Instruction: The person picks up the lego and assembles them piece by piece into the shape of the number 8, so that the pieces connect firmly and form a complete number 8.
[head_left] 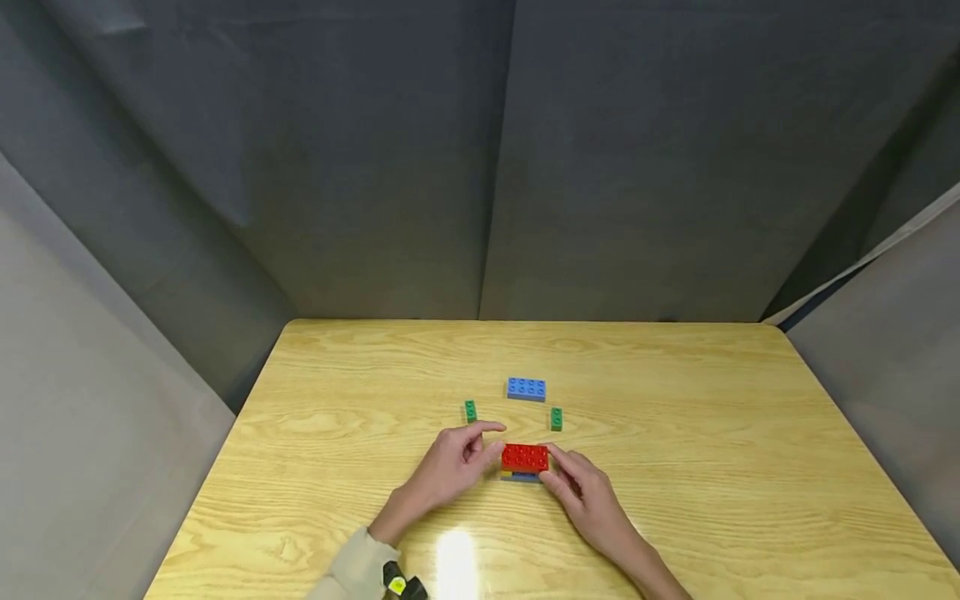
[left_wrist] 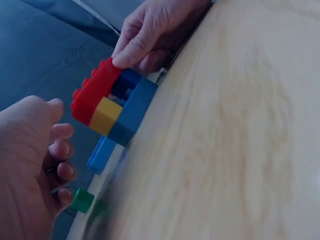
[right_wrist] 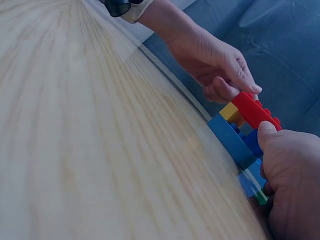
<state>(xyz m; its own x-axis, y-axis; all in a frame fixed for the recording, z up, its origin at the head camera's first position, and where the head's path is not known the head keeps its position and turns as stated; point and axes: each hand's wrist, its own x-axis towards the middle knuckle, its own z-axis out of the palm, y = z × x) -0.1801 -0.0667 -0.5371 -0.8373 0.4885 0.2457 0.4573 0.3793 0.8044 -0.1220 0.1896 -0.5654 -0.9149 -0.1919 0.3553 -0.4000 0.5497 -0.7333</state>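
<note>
A red toy building brick (head_left: 525, 457) with studs on top lies across a small stack near the table's front. Beneath its left end is a yellow brick (left_wrist: 106, 115), and a dark blue brick (left_wrist: 126, 82) is under the right. Both rest on a lighter blue brick (left_wrist: 135, 112), leaving a gap in the middle. My right hand (head_left: 592, 504) pinches the red brick's right end, thumb on the near side. At the left end, my left hand (head_left: 453, 462) hovers with loosely bent fingers, holding nothing; the left wrist view shows it apart from the stack.
Behind the stack lies a blue brick (head_left: 527, 389). Two small green bricks stand closer, one at left (head_left: 470, 412) by the left hand and another green brick (head_left: 557, 419) at right. Grey curtains (head_left: 375, 167) border the wooden table (head_left: 712, 417) at the back and sides.
</note>
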